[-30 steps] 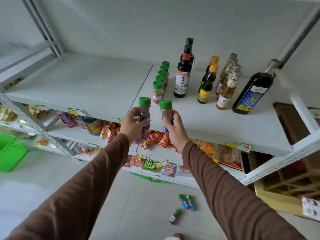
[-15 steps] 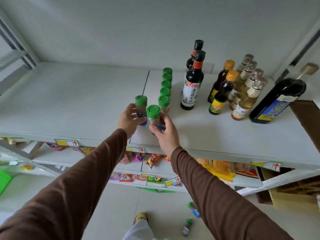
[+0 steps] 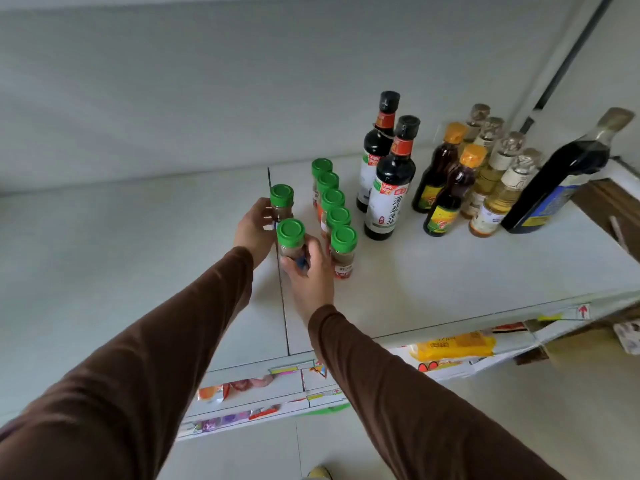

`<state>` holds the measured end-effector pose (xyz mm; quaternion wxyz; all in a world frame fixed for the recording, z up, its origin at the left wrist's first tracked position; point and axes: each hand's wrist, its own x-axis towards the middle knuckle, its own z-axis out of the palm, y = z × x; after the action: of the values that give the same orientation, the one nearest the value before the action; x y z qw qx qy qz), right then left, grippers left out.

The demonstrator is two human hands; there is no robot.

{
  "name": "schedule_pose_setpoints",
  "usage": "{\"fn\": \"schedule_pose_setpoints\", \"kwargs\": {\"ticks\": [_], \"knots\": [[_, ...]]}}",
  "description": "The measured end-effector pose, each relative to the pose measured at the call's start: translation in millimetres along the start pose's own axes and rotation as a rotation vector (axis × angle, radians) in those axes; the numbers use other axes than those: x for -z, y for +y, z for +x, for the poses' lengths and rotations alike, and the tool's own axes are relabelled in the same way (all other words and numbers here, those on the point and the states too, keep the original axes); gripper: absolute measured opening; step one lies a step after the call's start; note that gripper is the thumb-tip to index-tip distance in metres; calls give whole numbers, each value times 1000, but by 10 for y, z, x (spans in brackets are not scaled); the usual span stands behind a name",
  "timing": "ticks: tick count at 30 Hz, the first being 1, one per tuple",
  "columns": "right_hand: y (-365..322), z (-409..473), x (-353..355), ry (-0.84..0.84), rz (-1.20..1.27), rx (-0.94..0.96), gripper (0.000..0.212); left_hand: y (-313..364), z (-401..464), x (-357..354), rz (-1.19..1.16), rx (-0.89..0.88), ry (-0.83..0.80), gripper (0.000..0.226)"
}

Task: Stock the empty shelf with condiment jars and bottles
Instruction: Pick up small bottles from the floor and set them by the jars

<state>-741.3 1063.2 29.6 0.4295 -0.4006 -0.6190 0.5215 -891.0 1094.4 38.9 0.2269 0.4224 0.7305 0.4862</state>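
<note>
My left hand (image 3: 254, 226) grips a green-capped spice jar (image 3: 282, 201) upright on the white shelf (image 3: 121, 258), by the seam between two shelf panels. My right hand (image 3: 308, 271) grips a second green-capped spice jar (image 3: 291, 239) just in front of it. Immediately to the right stands a row of several matching green-capped jars (image 3: 334, 209). Further right are two tall dark soy sauce bottles (image 3: 389, 181), two orange-capped bottles (image 3: 450, 188), several clear bottles of pale liquid (image 3: 498, 192) and a large dark bottle with a blue label (image 3: 557, 188).
The shelf's left panel is bare white surface. A white wall (image 3: 242, 81) backs the shelf and a dark upright post (image 3: 568, 57) rises at the right. Below the front edge, lower shelves hold snack packets (image 3: 450, 346). A brown cardboard box (image 3: 609, 206) sits at the far right.
Both hands have carried their jars from the shelf's front edge further back, beside the row of green-capped jars. The view has moved closer and higher over the shelf.
</note>
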Motion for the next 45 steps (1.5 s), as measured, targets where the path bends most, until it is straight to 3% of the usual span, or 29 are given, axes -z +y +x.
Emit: {"fn": "schedule_pose_setpoints", "kwargs": {"ticks": [19, 23, 38, 45], "knots": [[204, 492, -212, 171, -156, -8, 51, -142, 527, -207, -134, -40, -92, 39], [196, 569, -223, 194, -174, -12, 46, -237, 529, -97, -217, -21, -172, 47], [159, 772, -407, 220, -145, -28, 37, -235, 344, 43, -315, -25, -223, 40], [240, 810, -410, 175, -176, -75, 53, -192, 293, 56, -321, -4, -245, 49]]}}
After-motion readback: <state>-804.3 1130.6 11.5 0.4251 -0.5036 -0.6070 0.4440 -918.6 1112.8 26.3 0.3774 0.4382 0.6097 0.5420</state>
